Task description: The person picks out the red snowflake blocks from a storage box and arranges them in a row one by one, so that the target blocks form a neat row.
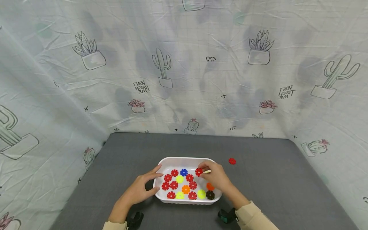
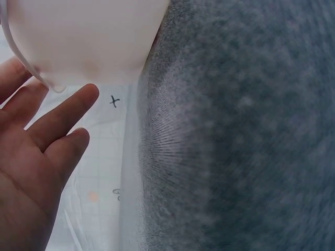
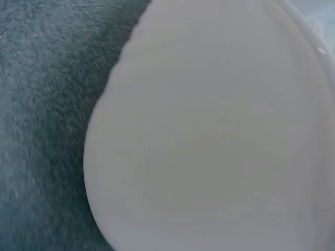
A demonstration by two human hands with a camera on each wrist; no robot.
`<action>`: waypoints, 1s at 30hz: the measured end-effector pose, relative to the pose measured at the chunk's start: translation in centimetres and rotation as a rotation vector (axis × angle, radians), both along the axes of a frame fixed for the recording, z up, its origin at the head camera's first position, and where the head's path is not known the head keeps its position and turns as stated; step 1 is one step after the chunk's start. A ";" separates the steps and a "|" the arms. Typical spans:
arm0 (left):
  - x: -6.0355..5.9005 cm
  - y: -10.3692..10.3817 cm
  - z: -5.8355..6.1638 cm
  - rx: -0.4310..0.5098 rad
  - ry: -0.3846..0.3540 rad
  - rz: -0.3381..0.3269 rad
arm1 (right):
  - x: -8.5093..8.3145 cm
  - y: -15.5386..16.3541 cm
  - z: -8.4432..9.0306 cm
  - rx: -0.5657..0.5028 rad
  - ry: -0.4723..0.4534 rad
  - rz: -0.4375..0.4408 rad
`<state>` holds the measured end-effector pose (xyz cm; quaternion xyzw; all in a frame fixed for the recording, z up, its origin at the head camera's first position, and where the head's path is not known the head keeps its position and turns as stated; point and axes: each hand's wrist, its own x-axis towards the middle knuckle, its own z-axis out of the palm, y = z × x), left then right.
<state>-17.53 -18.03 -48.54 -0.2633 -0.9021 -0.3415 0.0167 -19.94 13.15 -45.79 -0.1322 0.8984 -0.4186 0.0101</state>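
Note:
A white plastic tray (image 1: 172, 160) sits on the grey table near its front edge and holds several flower-shaped discs, red, yellow, orange, blue and one dark. My right hand (image 1: 214, 175) reaches over the tray's right side and pinches a red disc (image 1: 198, 172) between thumb and fingers. My left hand (image 1: 143, 187) rests against the tray's left wall with straight fingers, thumb near the front corner. In the left wrist view the left hand (image 2: 36, 157) lies beside the tray's wall (image 2: 89, 36). The right wrist view shows only the tray's white wall (image 3: 209, 136), blurred.
One red disc (image 1: 232, 161) lies alone on the grey table (image 1: 273, 179), right of the tray. A cactus-print cloth (image 1: 184, 70) hangs behind and to both sides. Two dark wrist devices (image 1: 227, 215) show at the front edge.

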 end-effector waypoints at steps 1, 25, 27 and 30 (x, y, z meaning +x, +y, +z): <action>0.0 0.0 0.0 0.001 -0.002 -0.001 | 0.1 0.3 0.0 -0.024 -0.005 -0.008; -0.1 -0.1 -0.2 0.012 0.023 -0.016 | -0.1 8.9 -2.2 -0.559 0.081 -0.305; -0.1 -0.1 -0.1 0.006 0.027 -0.011 | -0.4 9.7 -2.5 -0.592 0.086 -0.329; -0.1 0.0 -0.2 0.006 0.023 -0.011 | -0.8 10.9 -3.2 -0.664 0.080 -0.354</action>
